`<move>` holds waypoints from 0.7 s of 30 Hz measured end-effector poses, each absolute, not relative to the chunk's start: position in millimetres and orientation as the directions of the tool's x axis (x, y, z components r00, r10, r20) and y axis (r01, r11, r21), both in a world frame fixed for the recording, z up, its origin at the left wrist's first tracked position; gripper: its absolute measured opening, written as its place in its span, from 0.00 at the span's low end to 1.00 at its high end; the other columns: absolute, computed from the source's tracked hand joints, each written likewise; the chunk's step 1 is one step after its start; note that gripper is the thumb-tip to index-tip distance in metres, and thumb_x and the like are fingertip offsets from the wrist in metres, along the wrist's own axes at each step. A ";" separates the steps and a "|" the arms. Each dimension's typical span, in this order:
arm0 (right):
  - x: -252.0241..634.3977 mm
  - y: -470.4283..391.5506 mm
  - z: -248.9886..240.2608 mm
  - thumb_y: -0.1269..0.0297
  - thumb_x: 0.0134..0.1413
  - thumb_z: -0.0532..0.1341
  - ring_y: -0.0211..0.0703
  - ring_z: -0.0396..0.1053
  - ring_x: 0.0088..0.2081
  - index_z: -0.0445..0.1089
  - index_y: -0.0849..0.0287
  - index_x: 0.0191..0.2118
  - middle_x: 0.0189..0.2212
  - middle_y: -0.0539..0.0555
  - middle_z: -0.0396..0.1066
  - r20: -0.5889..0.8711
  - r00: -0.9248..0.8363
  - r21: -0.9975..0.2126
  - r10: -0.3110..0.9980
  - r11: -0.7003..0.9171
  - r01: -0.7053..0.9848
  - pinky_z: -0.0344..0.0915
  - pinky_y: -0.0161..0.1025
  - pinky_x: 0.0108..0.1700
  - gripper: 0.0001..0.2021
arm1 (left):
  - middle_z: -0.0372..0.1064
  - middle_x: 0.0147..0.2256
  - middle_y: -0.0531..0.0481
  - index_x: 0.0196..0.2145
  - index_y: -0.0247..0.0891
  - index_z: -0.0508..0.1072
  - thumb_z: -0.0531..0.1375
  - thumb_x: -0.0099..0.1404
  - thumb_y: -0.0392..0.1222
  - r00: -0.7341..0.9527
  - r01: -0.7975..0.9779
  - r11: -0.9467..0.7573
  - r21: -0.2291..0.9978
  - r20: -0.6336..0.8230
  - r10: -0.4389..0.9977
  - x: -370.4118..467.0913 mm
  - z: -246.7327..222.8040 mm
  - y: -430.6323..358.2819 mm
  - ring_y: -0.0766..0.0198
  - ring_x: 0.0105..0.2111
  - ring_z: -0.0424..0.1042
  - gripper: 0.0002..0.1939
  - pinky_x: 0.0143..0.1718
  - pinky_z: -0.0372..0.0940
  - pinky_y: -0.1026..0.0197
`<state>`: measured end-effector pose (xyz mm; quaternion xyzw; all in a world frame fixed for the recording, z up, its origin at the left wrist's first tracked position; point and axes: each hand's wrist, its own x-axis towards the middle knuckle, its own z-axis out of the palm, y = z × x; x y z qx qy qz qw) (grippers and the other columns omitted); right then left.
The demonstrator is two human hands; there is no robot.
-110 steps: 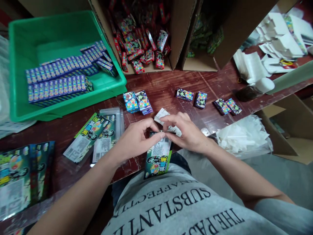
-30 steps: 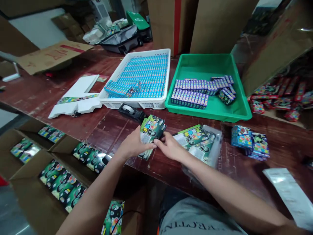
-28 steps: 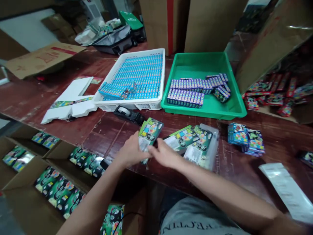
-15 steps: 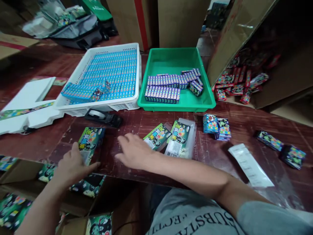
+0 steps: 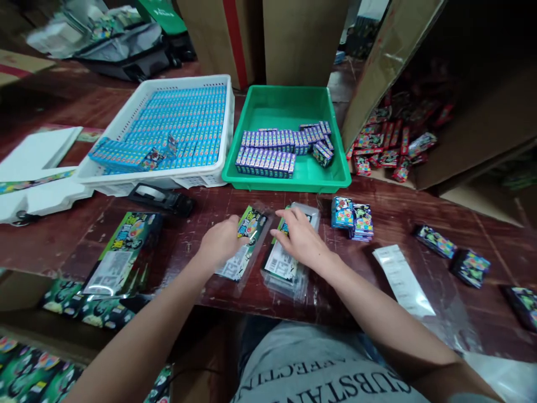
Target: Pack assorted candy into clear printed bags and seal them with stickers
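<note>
My left hand (image 5: 221, 240) rests against the left edge of a flat green-and-black printed packet (image 5: 254, 232) in a clear sleeve, its thumb and fingers apart. My right hand (image 5: 304, 238), fingers spread, lies over the upper part of a small stack of clear plastic sleeves (image 5: 289, 288) with a similar printed card (image 5: 279, 260) on top. The hand hides part of that card. Farther left, a thicker filled packet (image 5: 123, 252) of the same print lies near the table's front edge, apart from both hands.
A black tape dispenser (image 5: 180, 202) sits before a white basket (image 5: 229, 126) of blue boxes. Beside it, a green tray (image 5: 289, 184) holds purple boxes. Small box stacks (image 5: 343, 211) and a white label strip (image 5: 405, 282) lie rightward. Red packs fill a large carton (image 5: 380, 73).
My left hand has left the thicker packet and moved right to the middle one. My right hand has moved right onto the sleeve stack. The middle packet and stack lie closer to the front edge.
</note>
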<state>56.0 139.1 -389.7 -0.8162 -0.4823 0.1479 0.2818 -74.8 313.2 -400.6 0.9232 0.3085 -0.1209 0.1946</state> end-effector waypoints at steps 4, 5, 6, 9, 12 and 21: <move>58.8 142.5 -380.3 0.65 0.65 0.63 0.51 0.64 0.59 0.63 0.61 0.60 0.56 0.62 0.66 0.167 0.377 -0.661 0.911 -0.181 0.728 0.62 0.47 0.63 0.21 | 0.77 0.53 0.47 0.54 0.43 0.75 0.55 0.71 0.48 0.929 0.364 -0.665 0.652 -0.209 0.304 -94.0 -375.4 303.4 0.51 0.53 0.75 0.18 0.56 0.66 0.55; 60.3 142.3 -375.7 0.64 0.64 0.64 0.50 0.64 0.59 0.63 0.61 0.59 0.55 0.61 0.67 0.188 0.352 -0.662 0.917 -0.146 0.735 0.63 0.47 0.62 0.20 | 0.77 0.53 0.49 0.55 0.45 0.76 0.54 0.71 0.49 0.948 0.306 -0.590 0.747 -0.179 0.265 -97.7 -369.8 298.0 0.51 0.53 0.75 0.19 0.56 0.66 0.55; 62.2 140.9 -369.9 0.62 0.64 0.64 0.50 0.65 0.57 0.64 0.60 0.57 0.54 0.60 0.68 0.199 0.332 -0.658 0.922 -0.125 0.742 0.64 0.46 0.60 0.19 | 0.78 0.51 0.49 0.55 0.45 0.76 0.55 0.70 0.51 0.954 0.278 -0.507 0.816 -0.171 0.247 -100.5 -364.9 292.5 0.50 0.52 0.76 0.20 0.56 0.67 0.54; 70.3 129.6 -344.3 0.58 0.65 0.63 0.49 0.69 0.49 0.69 0.59 0.48 0.46 0.57 0.73 0.149 0.267 -0.613 0.952 -0.123 0.781 0.66 0.46 0.54 0.11 | 0.81 0.44 0.49 0.51 0.45 0.80 0.61 0.66 0.53 0.932 0.301 -0.297 0.906 -0.213 0.293 -102.3 -353.4 278.3 0.47 0.48 0.78 0.19 0.53 0.71 0.49; 83.5 108.5 -310.2 0.60 0.66 0.62 0.48 0.72 0.45 0.72 0.58 0.40 0.40 0.55 0.75 -0.027 0.106 -0.616 0.994 -0.099 0.781 0.67 0.46 0.50 0.07 | 0.81 0.44 0.47 0.50 0.45 0.81 0.66 0.61 0.51 0.929 0.321 -0.177 0.930 -0.273 0.250 -96.6 -344.5 265.7 0.46 0.48 0.78 0.20 0.51 0.73 0.47; 100.4 31.7 -287.2 0.57 0.65 0.62 0.51 0.71 0.56 0.73 0.52 0.49 0.54 0.57 0.72 -0.016 0.478 -0.845 0.878 -0.268 0.463 0.70 0.51 0.55 0.11 | 0.82 0.37 0.46 0.41 0.38 0.81 0.71 0.58 0.52 0.849 0.332 0.101 0.938 -0.344 0.400 -65.2 -352.5 205.3 0.56 0.33 0.79 0.18 0.34 0.75 0.56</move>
